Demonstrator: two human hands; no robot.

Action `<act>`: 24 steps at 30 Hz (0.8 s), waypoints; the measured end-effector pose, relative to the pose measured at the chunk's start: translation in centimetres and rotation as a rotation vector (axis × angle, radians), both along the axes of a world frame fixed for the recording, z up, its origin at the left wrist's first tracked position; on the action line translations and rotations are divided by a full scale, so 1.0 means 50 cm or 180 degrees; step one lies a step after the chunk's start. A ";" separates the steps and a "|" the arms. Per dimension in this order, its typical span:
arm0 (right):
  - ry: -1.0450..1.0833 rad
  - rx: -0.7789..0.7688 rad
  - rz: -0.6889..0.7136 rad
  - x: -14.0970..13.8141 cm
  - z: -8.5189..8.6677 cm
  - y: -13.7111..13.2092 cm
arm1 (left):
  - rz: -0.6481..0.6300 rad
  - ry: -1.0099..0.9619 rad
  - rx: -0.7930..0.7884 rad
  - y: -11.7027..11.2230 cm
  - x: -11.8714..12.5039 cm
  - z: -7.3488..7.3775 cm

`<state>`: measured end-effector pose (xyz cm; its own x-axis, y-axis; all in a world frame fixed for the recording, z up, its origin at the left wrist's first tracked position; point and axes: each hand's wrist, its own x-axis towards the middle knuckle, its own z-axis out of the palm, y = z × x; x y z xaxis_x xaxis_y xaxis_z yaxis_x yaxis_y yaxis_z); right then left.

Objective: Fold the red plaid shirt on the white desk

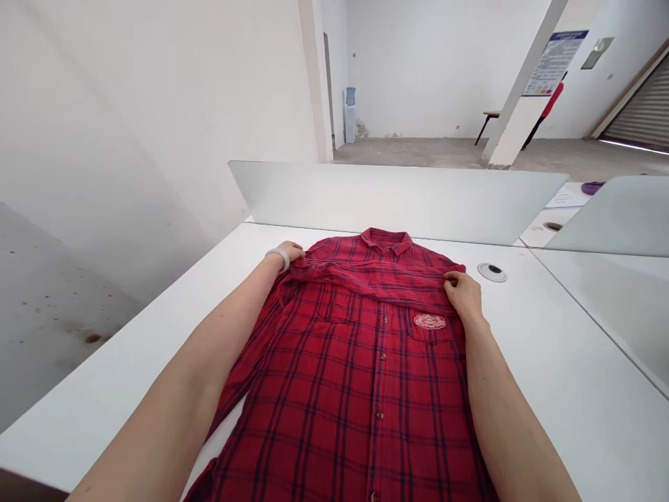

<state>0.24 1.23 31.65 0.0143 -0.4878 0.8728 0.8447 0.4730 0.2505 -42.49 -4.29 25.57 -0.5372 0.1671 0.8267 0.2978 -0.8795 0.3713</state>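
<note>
A red shirt (334,376) with dark blue checks lies front up on the white table, its collar at the far end. One sleeve (366,279) is laid across the chest from the right side to the left. At the left end of this sleeve, my left hand (290,252) is closed on the cloth, a pale band around the wrist. On the right edge of the shirt, below the shoulder, my right hand (464,293) pinches the fabric between thumb and fingers. The other sleeve (245,369) hangs along the left side of the shirt, partly behind my left forearm.
The white table (543,348) has a round cable hole (492,272) to the right of the shirt. A low frosted divider (397,199) runs along its back edge, and a wall (130,139) stands to the left. Someone in red (552,101) is partly hidden by a far pillar.
</note>
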 end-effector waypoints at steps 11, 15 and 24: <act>0.0019 0.0265 -0.0217 0.006 0.011 0.010 | 0.0310 0.0799 0.0570 0.029 0.024 -0.066; 0.0012 0.0278 -0.0283 0.013 0.010 0.015 | 0.1326 0.0458 0.0485 0.050 0.018 -0.049; -0.0333 0.0495 -0.0597 -0.018 -0.004 0.004 | 0.1236 -0.0121 0.0860 0.114 0.020 -0.053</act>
<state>-0.65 1.41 31.45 -0.1753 -0.6019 0.7791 0.8797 0.2597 0.3985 -41.51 1.39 22.91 -0.5480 -0.2704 0.7916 0.6143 -0.7723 0.1615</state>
